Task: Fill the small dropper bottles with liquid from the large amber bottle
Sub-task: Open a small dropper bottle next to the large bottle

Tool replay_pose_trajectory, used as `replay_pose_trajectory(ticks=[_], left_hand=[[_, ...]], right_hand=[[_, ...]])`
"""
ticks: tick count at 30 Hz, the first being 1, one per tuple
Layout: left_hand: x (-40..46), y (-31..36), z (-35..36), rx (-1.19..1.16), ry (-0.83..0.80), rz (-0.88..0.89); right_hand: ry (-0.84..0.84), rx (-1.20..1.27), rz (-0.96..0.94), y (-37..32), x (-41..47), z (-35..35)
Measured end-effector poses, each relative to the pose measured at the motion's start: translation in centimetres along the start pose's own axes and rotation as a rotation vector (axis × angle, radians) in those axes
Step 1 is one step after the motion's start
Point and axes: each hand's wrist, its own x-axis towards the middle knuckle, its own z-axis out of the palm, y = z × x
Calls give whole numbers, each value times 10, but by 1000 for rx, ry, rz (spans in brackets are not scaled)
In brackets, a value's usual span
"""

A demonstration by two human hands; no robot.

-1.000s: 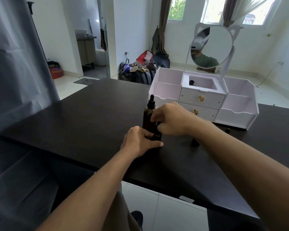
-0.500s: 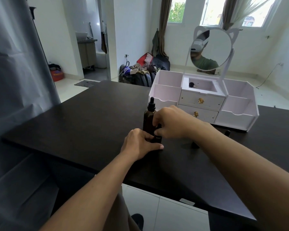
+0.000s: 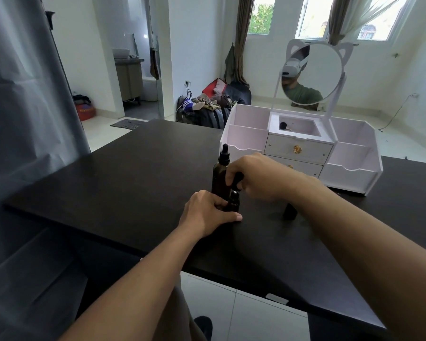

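A matte black table runs across a white-walled room with pale floor tiles, 2 windows far right and a heap of bags on the floor beyond. At far right on the table stands a white organiser with 2 drawers and a round cat-eared mirror.

The large amber bottle stands upright mid-table, smooth dark glass with a black rubber dropper top. Just in front, the left hand grips a small dropper bottle at its base. The right hand pinches that bottle's black dropper cap, now raised clear of the neck; 0.5 s ago it sat lower. Another small bottle stands right of the hands.
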Motion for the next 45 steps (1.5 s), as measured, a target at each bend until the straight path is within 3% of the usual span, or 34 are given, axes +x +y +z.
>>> replay_pose_trajectory(ticks=[10, 14, 21, 45], left_hand=[[1, -1, 1, 9, 15, 33], [1, -3, 2, -39, 22, 19], [-1, -5, 0, -70, 72, 98], [-6, -3, -6, -151, 57, 142]], right_hand=[[244, 154, 141, 20, -6, -22], [369, 177, 276, 31, -2, 9], [502, 432, 428, 40, 1, 88], [622, 559, 352, 41, 4, 102]])
